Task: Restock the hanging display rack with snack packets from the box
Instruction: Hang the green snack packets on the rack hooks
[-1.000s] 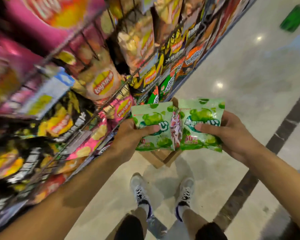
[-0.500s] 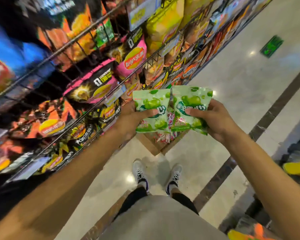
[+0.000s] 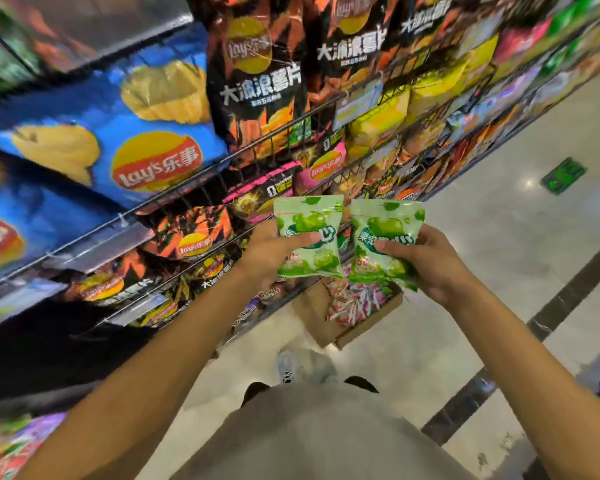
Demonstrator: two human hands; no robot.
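Holding two green packets (image 3: 309, 237) upright, long axes vertical.

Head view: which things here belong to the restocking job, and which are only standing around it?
Belong to the job:
- green packet in left hand, left hand
- green packet in right hand, right hand
- cardboard box on the floor, with pink packets inside

Only around:
- shelves of crisp bags
- blue crisp bag
- green floor sign
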